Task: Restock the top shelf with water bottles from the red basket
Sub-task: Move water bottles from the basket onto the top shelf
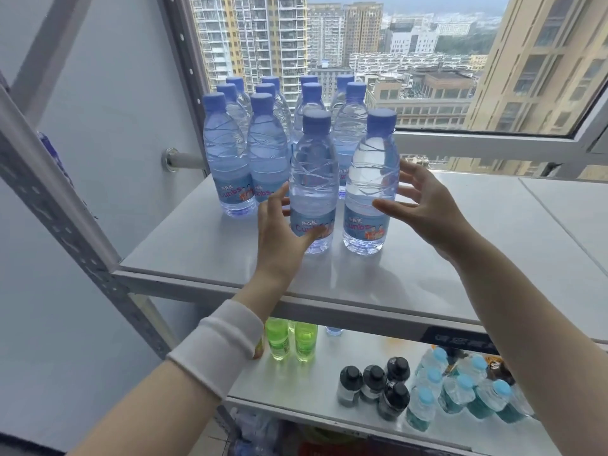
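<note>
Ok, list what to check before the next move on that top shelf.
1. The front-left clear plastic blue-capped water bottle stands upright: ok.
2. The front-right clear plastic blue-capped water bottle stands upright: ok.
3. The left hand has its grip off the front-left bottle: not ok, thumb and fingers curl round it.
4. The right hand is clear of the front-right bottle: cannot tell; its fingers are spread, close beside the bottle.
5. The grey top shelf has bare room for more bottles: ok, on its right side.
</note>
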Demonstrator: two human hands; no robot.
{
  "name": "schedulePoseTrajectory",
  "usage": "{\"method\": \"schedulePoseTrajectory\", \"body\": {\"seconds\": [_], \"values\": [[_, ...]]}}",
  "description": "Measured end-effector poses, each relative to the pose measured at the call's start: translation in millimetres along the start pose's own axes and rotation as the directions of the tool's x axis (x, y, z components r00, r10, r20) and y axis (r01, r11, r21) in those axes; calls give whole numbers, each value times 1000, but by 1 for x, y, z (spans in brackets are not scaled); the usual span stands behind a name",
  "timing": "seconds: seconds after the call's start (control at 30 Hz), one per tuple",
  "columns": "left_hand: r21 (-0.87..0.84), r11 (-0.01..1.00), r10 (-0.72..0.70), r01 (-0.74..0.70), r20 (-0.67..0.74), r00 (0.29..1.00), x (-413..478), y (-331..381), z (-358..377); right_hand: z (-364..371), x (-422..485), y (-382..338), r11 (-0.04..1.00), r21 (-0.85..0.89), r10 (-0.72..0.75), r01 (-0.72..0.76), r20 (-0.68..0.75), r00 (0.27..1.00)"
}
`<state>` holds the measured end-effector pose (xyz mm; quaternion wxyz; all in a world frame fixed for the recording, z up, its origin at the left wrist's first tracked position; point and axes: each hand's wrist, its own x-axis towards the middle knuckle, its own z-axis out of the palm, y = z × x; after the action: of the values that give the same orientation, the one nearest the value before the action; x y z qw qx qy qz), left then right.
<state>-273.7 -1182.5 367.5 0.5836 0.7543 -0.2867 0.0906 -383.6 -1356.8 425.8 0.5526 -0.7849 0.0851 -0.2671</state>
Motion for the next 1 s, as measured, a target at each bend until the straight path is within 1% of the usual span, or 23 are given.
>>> {"method": "schedulePoseTrajectory", "body": {"seconds": [0.13, 0.37, 0.5, 0.57, 0.63, 0.7, 0.8, 1.0], "values": [[1, 999, -44, 44, -64, 997, 20, -6, 14, 0, 0, 0, 1000, -4, -7, 7, -12, 1000], [63, 997, -39, 48, -139, 990, 34, -11, 34, 1, -2, 5, 1000, 2, 8, -8, -28, 1000], [102, 989, -87, 104, -159, 983, 38, -9, 41, 2, -3, 5, 1000, 1, 9, -9, -36, 999], [108, 981, -141, 164, -196, 970, 37, -7, 44, 1, -3, 6, 1000, -9, 13, -13, -36, 999], [92, 967, -207, 236, -247, 947, 33, -5, 47, -1, -4, 7, 999, -22, 24, -25, -41, 999], [75, 959, -246, 274, -266, 932, 30, -3, 51, -3, -4, 8, 999, -24, 37, -38, -53, 998], [53, 951, -279, 306, -283, 918, 31, -1, 54, -7, -5, 8, 999, -27, 42, -44, -67, 997], [-3, 945, -309, 326, -329, 892, 38, 0, 61, 6, -8, 10, 993, -113, 5, -14, -84, 996]]}}
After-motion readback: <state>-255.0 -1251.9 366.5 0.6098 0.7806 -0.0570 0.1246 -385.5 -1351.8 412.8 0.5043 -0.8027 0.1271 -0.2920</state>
